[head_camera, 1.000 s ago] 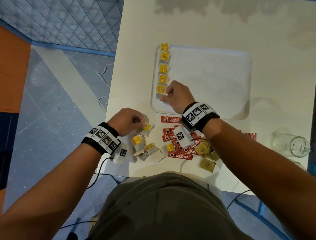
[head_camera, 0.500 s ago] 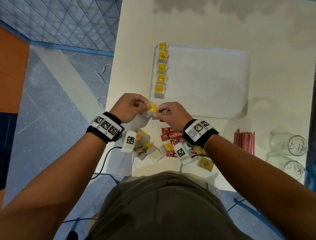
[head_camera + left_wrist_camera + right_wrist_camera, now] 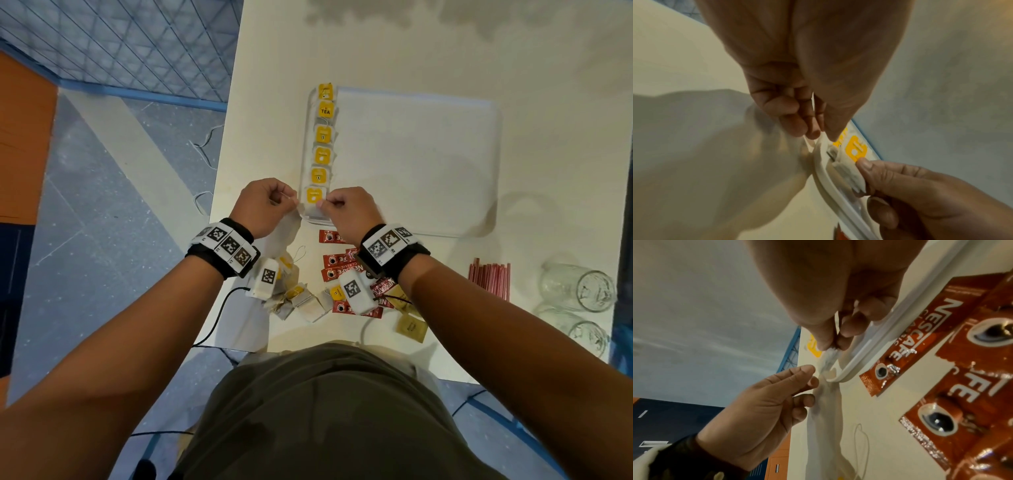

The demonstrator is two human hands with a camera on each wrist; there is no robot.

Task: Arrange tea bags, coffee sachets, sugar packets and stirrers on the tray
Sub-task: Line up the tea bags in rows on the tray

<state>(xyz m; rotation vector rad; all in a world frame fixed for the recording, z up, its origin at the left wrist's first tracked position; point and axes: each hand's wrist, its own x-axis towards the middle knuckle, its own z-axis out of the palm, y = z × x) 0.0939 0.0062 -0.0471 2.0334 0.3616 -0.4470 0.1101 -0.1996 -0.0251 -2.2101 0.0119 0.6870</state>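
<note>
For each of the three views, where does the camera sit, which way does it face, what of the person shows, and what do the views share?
Head: looks down on the white rectangular plastic tray; both forearms, left hand, right hand.
Left wrist: along the left hand's fingers to the tray's near-left corner; right hand enters at lower right.
Right wrist: low over the table, past red Nescafe coffee sachets; left hand opposite.
Shared: yellow-tagged tea bag pinched by both hands.

head: top-down, whole table [image 3: 411, 51] | L/R wrist: close, along fingers | shared: tray [image 3: 493, 192] near-left corner
</note>
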